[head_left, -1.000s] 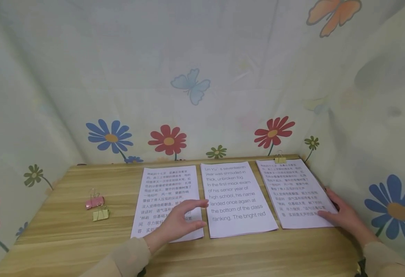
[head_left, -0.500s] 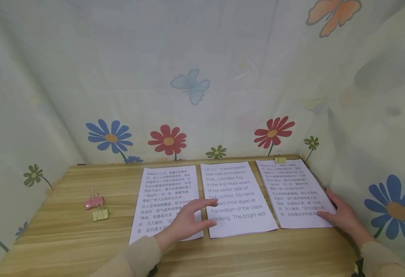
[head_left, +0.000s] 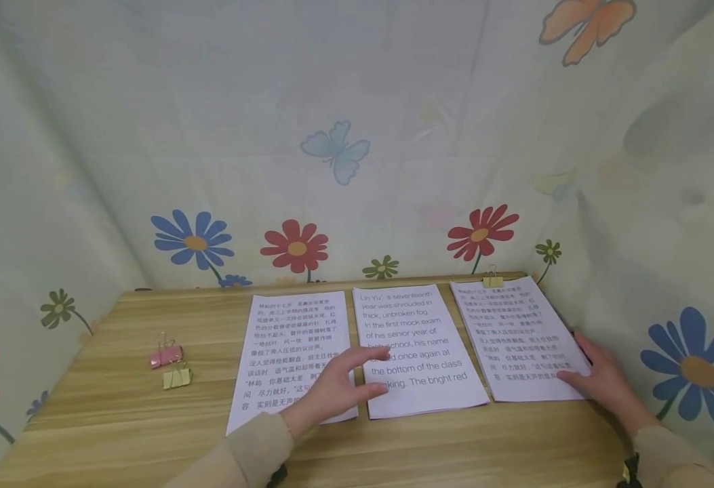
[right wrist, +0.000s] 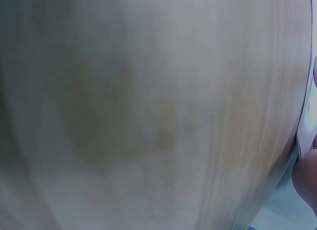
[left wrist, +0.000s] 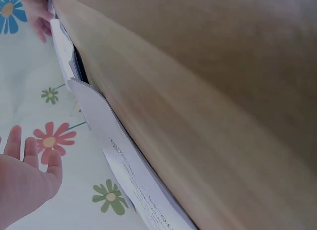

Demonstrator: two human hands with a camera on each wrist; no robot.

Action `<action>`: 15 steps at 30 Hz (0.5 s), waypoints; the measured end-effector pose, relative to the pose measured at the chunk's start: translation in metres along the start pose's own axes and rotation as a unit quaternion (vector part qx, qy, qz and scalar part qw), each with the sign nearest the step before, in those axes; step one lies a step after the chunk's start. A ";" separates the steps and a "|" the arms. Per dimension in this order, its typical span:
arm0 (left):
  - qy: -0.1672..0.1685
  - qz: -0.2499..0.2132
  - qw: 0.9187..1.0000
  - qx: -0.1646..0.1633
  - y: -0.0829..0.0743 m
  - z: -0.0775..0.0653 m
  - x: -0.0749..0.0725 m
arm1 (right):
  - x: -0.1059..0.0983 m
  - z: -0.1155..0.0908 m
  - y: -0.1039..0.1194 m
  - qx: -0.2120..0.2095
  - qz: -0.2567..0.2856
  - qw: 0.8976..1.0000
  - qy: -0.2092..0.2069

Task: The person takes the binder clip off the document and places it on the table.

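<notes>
My left hand hovers over the lower left part of the middle paper stack, which bears large English print. Its thumb and fingers are spread apart with nothing between them; the left wrist view also shows this hand held off the paper. My right hand rests at the right edge of the right paper stack, thumb on the top sheet and fingers along the side. A yellow binder clip grips that stack's top edge. Left of the middle lies another paper stack with Chinese print, partly hidden by my left hand.
On the left of the wooden table lie a pink binder clip and a yellow-green binder clip, close together. A pale flowered cloth stands behind the table and along both sides.
My left hand has moved right, from over the left paper stack to over the edge of the middle one. The right hand stays nearly still at the right stack.
</notes>
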State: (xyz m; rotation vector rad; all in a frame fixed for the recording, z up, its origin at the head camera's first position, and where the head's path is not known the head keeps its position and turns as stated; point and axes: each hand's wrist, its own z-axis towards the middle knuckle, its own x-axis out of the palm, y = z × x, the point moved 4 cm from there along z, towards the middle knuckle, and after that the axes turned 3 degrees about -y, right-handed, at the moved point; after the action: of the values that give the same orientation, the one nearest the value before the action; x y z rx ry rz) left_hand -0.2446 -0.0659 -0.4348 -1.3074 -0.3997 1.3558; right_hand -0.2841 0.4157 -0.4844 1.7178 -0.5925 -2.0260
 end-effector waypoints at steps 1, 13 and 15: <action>0.000 0.001 1.000 0.000 0.000 0.000 0.000 | 0.000 0.000 0.000 0.002 0.001 1.000 -0.001; 0.002 -0.020 0.999 -0.025 -0.005 0.004 0.005 | -0.002 0.008 0.000 0.035 -0.002 0.999 0.003; 0.001 -0.021 0.999 -0.030 -0.006 0.005 0.006 | -0.003 0.009 -0.001 0.046 -0.001 0.999 0.006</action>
State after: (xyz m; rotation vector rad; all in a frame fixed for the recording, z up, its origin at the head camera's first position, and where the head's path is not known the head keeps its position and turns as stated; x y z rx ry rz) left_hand -0.2446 -0.0574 -0.4311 -1.3425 -0.4674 1.3175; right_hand -0.2932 0.4185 -0.4816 1.7810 -0.6899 -2.0169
